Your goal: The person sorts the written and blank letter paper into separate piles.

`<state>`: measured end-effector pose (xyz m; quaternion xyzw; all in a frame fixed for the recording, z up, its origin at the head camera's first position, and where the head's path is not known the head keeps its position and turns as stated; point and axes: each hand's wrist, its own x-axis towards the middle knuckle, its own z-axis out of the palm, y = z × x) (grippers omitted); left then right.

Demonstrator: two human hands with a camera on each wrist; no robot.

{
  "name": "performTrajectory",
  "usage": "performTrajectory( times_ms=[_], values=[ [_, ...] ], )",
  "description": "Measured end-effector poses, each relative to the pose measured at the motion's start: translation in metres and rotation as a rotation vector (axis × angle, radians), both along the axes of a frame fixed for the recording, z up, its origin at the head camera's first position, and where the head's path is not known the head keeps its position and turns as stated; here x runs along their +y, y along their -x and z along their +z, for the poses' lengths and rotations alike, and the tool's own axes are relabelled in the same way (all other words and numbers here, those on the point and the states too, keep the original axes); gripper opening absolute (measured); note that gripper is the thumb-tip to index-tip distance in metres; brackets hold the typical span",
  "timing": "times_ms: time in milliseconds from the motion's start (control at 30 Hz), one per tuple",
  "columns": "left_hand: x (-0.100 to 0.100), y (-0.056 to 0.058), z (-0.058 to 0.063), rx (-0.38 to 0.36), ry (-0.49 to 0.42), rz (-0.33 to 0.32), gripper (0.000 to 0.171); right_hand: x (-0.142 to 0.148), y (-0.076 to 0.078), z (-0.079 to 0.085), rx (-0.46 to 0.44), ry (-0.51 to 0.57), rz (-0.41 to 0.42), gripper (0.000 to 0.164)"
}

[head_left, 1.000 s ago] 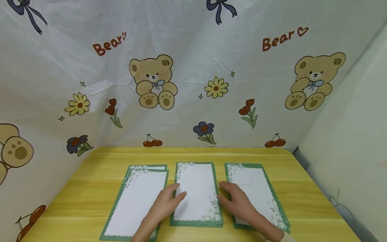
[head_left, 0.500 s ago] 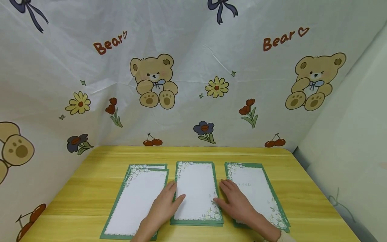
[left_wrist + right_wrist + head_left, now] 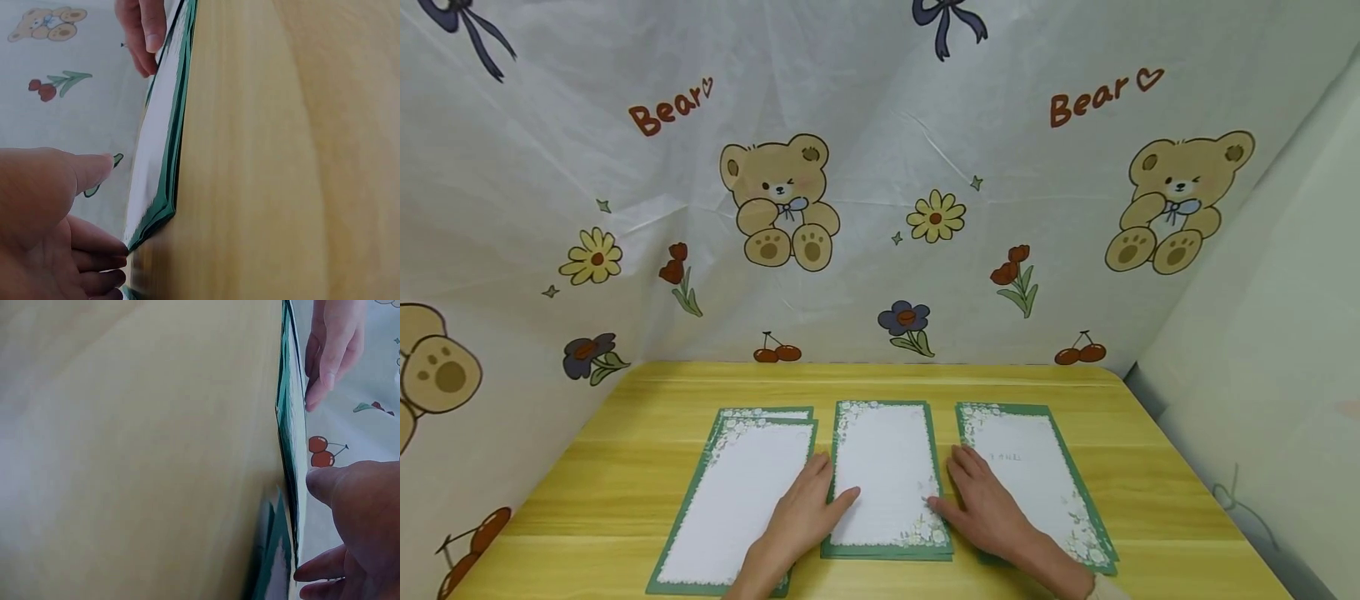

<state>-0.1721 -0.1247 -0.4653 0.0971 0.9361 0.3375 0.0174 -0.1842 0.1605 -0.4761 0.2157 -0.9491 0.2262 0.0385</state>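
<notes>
Three groups of green-bordered, flower-printed paper sheets lie side by side on the table. My left hand [image 3: 805, 510] is between the left sheets [image 3: 730, 508] and the middle sheets [image 3: 883, 475], fingers extended along the middle group's left edge, its thumb over that edge. On the other side, my right hand [image 3: 991, 510] lies partly over the right sheets [image 3: 1041, 487], with its thumb at the middle group's right edge. Both wrist views show the fingers fairly straight and gripping nothing; the left wrist view shows the middle group's layered paper edges [image 3: 167, 181]. Light contact is hard to judge.
The yellow wood-grain table [image 3: 880, 379] ends at a white cloth [image 3: 865, 108] printed with bears and flowers. A pale wall or panel [image 3: 1262, 333] rises on the right, with a thin cord [image 3: 1243, 508] near it. The left and right sheets are slightly fanned.
Both hands have settled lower, their fingers flatter beside the middle sheets. The right thumb has shifted left onto the middle group's edge. The paper groups look unmoved.
</notes>
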Motion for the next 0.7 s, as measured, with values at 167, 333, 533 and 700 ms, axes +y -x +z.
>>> performTrajectory(
  times_ms=[167,333,533,700],
  values=[
    [-0.0002,0.0016,-0.0015,-0.024,0.019,-0.005,0.076,0.0001,0.0013,-0.0016,-0.003,-0.002,-0.002,0.076],
    [0.0000,0.0009,-0.0020,-0.039,0.027,0.001,0.077,-0.0001,0.0010,-0.0024,-0.040,0.008,0.009,0.078],
    [0.0015,-0.0002,-0.0005,-0.045,-0.004,-0.011,0.076,-0.0017,0.0008,-0.0034,-0.089,0.031,0.025,0.080],
    [0.0028,0.0015,0.0001,-0.050,0.000,-0.009,0.075,-0.0040,0.0009,-0.0032,-0.115,0.049,0.035,0.082]
  ],
)
